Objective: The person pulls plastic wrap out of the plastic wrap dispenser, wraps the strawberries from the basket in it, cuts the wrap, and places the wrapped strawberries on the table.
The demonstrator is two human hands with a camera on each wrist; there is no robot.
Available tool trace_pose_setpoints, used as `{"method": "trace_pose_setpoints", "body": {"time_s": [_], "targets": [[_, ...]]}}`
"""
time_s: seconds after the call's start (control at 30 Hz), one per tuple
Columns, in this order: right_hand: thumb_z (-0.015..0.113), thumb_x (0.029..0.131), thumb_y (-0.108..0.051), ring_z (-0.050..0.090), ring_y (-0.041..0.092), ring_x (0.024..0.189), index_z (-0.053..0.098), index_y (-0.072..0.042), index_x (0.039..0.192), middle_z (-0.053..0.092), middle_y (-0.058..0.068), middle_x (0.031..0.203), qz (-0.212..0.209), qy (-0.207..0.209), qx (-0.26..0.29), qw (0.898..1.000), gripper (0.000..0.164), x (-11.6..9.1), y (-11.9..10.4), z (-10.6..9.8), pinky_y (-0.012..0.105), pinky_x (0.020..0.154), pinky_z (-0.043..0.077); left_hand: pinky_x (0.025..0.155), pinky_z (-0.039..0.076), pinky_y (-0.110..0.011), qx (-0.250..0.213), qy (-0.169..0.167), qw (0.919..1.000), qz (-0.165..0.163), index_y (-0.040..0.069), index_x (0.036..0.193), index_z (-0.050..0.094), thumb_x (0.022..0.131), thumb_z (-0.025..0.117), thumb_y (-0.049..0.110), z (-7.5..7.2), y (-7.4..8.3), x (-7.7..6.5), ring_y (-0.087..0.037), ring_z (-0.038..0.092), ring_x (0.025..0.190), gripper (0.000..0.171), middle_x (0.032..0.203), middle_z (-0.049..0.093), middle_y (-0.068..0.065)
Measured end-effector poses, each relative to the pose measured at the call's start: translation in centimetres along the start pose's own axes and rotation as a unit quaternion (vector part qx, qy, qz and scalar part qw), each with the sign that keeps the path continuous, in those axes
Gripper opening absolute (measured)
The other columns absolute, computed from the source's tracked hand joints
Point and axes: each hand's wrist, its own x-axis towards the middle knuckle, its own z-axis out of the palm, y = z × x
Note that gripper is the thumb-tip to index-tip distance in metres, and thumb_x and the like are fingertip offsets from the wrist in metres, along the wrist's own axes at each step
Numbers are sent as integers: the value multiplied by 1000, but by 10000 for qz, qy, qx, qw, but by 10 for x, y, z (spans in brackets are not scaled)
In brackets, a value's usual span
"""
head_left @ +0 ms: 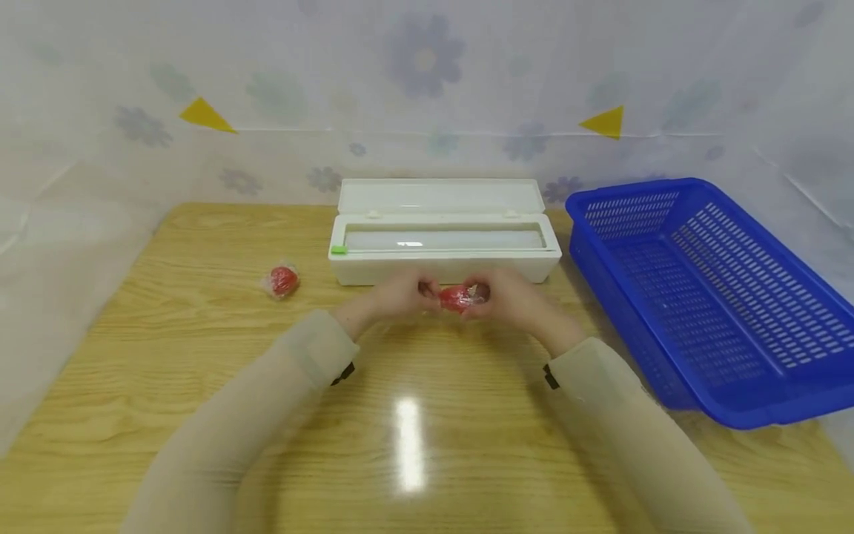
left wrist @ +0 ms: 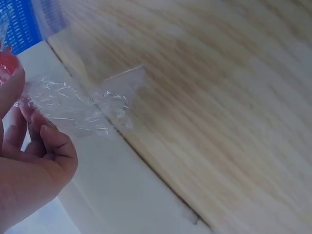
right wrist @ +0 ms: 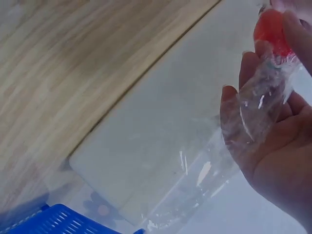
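Both hands meet in front of a white cling film dispenser [head_left: 400,271], holding a red rounded thing [head_left: 456,298] in clear cling film [left wrist: 73,109]. My left hand [head_left: 403,291] pinches the film at the left end, its thumb close to the red thing; loose film trails from its fingers in the left wrist view. Thumb and fingers of my right hand [head_left: 505,293] grip the other end, and a long tail of film hangs across its palm in the right wrist view. A second wrapped red thing [head_left: 283,281] lies on the table to the left.
The dispenser's lid [head_left: 440,195] stands raised, with the film roll [head_left: 454,239] visible inside and a green slider [head_left: 339,250] at its left end. A blue perforated basket [head_left: 637,341] stands on the right of the wooden table [head_left: 333,460]. Behind hangs a flowered cloth [head_left: 280,59].
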Motion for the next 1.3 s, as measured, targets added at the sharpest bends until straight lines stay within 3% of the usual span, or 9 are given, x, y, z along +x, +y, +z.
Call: {"method": "trace_pose_setpoints", "body": {"time_s": [0.27,0.5,0.57,0.7,0.8,0.97,1.03,1.2,1.3], "targets": [[78,72,-17,57,19,67,64,-1,98,66,12,80,73,628,142,9979,33,-5,-11,1,33,59,49,77,54,-32,-649,929,9933,-238,-6,100,64,87,57,3,8,6,1,-22,59,84,17,97,67,-21],[74,76,-20,55,22,63,57,1,97,65,14,76,-69,1581,-236,9871,34,-8,-19,11,35,56,47,68,54,-28,-1689,2051,9617,-671,-6,110,60,91,50,1,21,14,9,-17,55,72,22,92,62,-17],[74,77,-20,57,23,66,57,0,97,67,15,79,-108,1763,-389,9835,33,-9,-20,14,37,58,50,76,58,-34,-2349,2054,9457,-907,-6,116,56,93,48,1,23,17,10,-18,57,75,26,99,61,-18],[74,77,-20,61,26,70,57,0,95,69,17,84,-281,2042,-600,9767,31,-9,-20,18,41,62,54,85,56,-35,-3806,1830,8981,-1230,-5,130,47,95,42,-1,23,21,12,-17,56,83,36,108,56,-15],[74,77,-18,62,26,73,57,0,95,69,17,84,-372,2176,-535,9739,31,-10,-20,20,41,65,55,72,52,-22,-4683,1799,8575,-1139,-2,135,43,89,42,-9,19,21,12,-12,51,80,46,98,48,-6],[74,77,-16,62,27,77,58,1,98,69,17,88,-520,2307,-390,9708,32,-11,-20,21,42,70,55,59,44,-14,-5659,1440,8103,-492,-3,143,30,81,39,-14,10,22,7,-7,46,70,64,93,37,-2],[74,77,-16,62,26,77,58,2,98,69,17,89,-618,2377,-395,9686,32,-11,-18,23,42,71,55,62,45,-14,-5696,1200,8122,-380,-3,144,26,86,39,-9,8,22,5,-7,49,71,60,96,40,-3],[77,73,-18,61,31,92,58,2,108,69,18,100,-974,2556,-590,9601,45,-11,-9,25,47,85,50,101,44,-30,-5044,1174,8532,-625,1,144,31,94,49,5,8,26,5,-20,58,102,54,133,50,-18],[78,71,-25,53,36,104,56,4,116,64,21,111,-926,2952,-644,9487,57,-13,-4,24,52,94,42,112,33,-38,-4974,1510,8525,-541,0,144,33,93,50,4,8,27,2,-27,48,124,54,144,43,-24]]}}
